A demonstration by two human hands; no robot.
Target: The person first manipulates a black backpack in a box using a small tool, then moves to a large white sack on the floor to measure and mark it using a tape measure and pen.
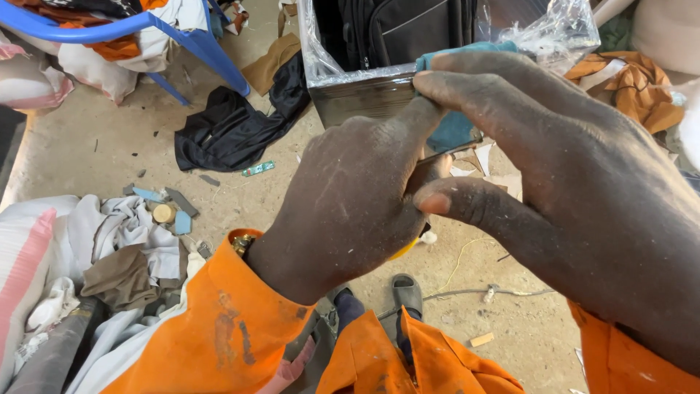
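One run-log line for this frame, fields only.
left hand: fist around small hidden object | right hand: fingers spread over left, touching | behind: black bag in plastic-lined box

Left hand (pixel 346 201) closed around a thin dark flat object (pixel 445 155) (mostly hidden), right hand (pixel 576 182) spread over it with thumb beneath, orange sleeves worn, black fabric bag (pixel 232 128) laid on the dusty concrete floor (pixel 109 138), blue plastic chair (pixel 175 33) seen behind.

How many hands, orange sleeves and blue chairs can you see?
Hands: 2, the left hand and the right hand, pinching a thin dark object between them
Orange sleeves: 2, the left sleeve and the right sleeve
Blue chair: 1
Total: 5
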